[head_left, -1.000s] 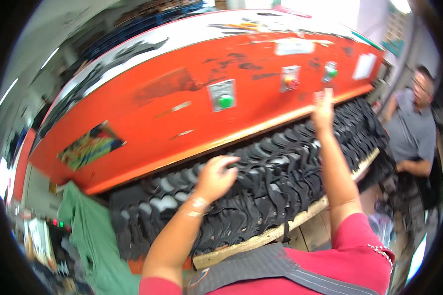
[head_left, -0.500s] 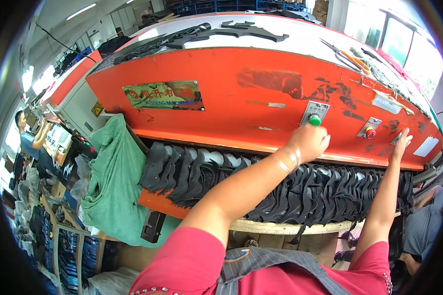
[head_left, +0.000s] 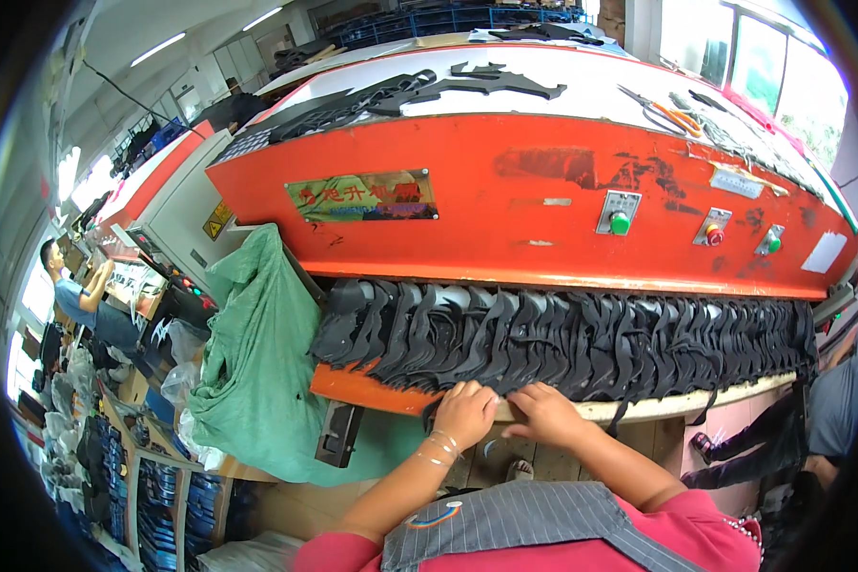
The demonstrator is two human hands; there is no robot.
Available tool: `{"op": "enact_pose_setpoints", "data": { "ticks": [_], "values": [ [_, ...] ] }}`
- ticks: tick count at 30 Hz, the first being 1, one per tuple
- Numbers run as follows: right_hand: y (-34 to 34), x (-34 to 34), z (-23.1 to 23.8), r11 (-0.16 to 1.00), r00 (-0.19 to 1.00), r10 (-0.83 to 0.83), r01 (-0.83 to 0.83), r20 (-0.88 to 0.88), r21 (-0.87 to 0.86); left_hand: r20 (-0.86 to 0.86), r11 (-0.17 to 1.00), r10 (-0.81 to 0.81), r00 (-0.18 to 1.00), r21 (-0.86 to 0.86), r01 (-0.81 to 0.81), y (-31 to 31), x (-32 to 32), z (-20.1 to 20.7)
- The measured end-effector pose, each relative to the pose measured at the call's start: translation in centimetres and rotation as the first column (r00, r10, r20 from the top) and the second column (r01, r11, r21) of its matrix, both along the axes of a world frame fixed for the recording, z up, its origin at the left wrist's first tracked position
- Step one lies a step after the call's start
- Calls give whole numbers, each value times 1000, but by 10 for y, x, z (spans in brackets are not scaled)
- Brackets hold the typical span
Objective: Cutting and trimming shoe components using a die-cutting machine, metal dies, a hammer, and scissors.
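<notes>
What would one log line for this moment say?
left hand: on black cut pieces | right hand: same, front edge | orange press: above | green sack: left

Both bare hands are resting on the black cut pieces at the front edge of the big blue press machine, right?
Not quite: the machine is orange-red, not blue, as the head view shows. The left hand and right hand do rest on the black cut pieces at its front edge.

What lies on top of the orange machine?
On the orange machine, the white top carries black cut pieces and orange-handled scissors. Its far side is out of sight. Both hands touch the black pieces under it.
</notes>
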State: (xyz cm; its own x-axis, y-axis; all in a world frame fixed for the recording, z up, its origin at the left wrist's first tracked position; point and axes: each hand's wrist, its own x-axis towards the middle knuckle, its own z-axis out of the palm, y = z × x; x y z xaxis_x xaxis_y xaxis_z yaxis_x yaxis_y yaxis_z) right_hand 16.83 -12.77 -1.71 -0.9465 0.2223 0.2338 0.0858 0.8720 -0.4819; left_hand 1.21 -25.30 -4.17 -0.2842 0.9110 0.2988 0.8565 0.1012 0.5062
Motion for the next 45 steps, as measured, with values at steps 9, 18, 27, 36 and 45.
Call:
{"op": "enact_pose_setpoints", "data": {
  "ticks": [9, 18, 27, 36, 45],
  "values": [
    [-49, -16, -28, 938, 950, -305, 286, 73, 194, 18, 1000, 4, 1000, 17, -4, -17, 6, -12],
    [-76, -28, 17, 939, 984, -130, 161, 121, -304, 195, 974, -216, 957, 110, 197, -106, -36, 4],
    [-96, -156, -32, 922, 942, -334, 331, -20, 200, -257, 1000, 3, 966, -28, -10, -104, -158, -21],
    [-118, -147, -39, 918, 924, -383, 380, 8, 117, -283, 992, 61, 957, 125, -27, -123, -149, -40],
    [-109, -146, -46, 948, 954, -300, 297, 13, 112, -282, 980, 99, 954, 192, -45, -126, -144, -47]
  ]
}}
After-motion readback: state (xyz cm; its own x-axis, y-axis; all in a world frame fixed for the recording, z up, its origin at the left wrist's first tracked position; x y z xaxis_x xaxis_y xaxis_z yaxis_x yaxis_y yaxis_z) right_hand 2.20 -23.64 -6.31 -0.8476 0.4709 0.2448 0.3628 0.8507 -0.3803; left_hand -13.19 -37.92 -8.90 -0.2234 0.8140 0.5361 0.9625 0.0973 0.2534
